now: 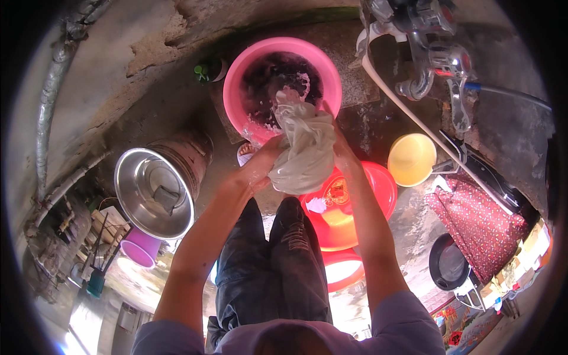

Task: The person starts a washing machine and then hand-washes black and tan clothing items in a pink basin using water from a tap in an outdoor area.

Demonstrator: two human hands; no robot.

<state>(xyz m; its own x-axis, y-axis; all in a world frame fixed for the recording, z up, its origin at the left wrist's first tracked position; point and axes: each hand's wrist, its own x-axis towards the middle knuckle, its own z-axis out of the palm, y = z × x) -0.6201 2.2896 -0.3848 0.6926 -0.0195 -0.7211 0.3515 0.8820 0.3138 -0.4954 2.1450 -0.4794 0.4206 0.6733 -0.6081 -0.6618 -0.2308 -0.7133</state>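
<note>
A bunched, wet, pale cloth [306,146] is held up between my two hands, above the near side of a pink plastic basin [234,108]. My left hand [262,162] grips its left side, and my right hand [341,141] has hold of the right side; the cloth partly hides the fingers of both. Dark water [266,77] fills the basin. Drops and a thin stream of water splash about the far end of the cloth and over the basin's near rim.
Right of my knees lies a red plastic basin [328,239], with a yellow dipper [410,159] beyond it. A metal basin [122,195] stands at left. Wall taps [448,60] and a pale hose [412,104] are at upper right. A purple bucket [144,253] sits lower left.
</note>
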